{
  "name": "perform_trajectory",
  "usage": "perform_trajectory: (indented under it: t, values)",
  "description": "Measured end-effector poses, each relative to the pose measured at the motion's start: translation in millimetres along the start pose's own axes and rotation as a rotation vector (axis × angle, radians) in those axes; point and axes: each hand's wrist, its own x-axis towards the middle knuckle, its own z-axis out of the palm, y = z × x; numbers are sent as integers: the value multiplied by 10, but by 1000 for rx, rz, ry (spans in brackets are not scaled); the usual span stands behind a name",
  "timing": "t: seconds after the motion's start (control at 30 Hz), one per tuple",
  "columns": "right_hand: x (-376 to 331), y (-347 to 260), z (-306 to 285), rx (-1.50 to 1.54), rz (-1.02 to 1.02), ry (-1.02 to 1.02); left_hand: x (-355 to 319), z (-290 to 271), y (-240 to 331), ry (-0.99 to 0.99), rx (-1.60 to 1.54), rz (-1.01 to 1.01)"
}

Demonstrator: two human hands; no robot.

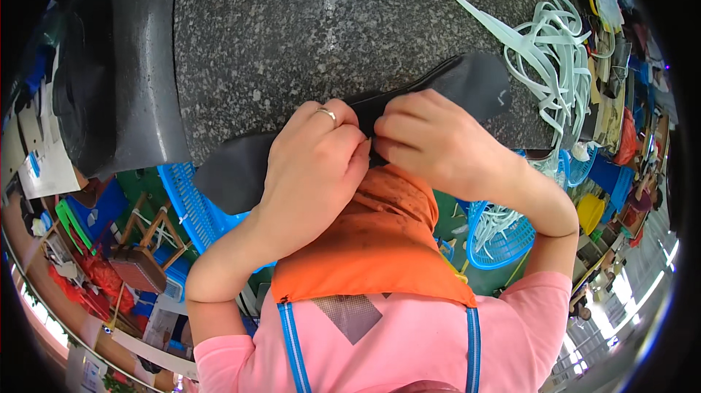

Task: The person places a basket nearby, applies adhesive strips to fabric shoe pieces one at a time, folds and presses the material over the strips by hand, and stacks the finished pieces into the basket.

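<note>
A long black strip of flat material (467, 82) lies across the near edge of a speckled grey stone table (307, 35). My left hand (315, 163), with a ring on one finger, and my right hand (431, 141) meet at the strip's middle, both with fingers closed pinching it. The strip's left end (234, 170) hangs past the table edge. Below my hands sits an orange apron (380, 239) over a pink shirt.
A pile of pale green plastic strips (555, 50) lies at the table's right. A large black sheet (117, 64) drapes the table's left side. Blue plastic baskets (191, 203) (504, 236) stand below the edge. Cluttered goods fill both sides.
</note>
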Motion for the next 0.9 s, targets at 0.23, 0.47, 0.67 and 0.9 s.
perform_trajectory:
  t: [0.23, 0.47, 0.67, 0.9]
  values:
    - [-15, -25, 132, 4, 72, 174, -219, 30, -59, -22, 204, 225]
    - [-77, 63, 112, 133, 75, 171, -240, 64, -117, 134, 453, 449]
    - [116, -166, 103, -100, 97, 199, -333, 36, -85, 183, 426, 418]
    - [227, -193, -141, 142, 123, 390, -355, -487, 19, 427, 370, 542]
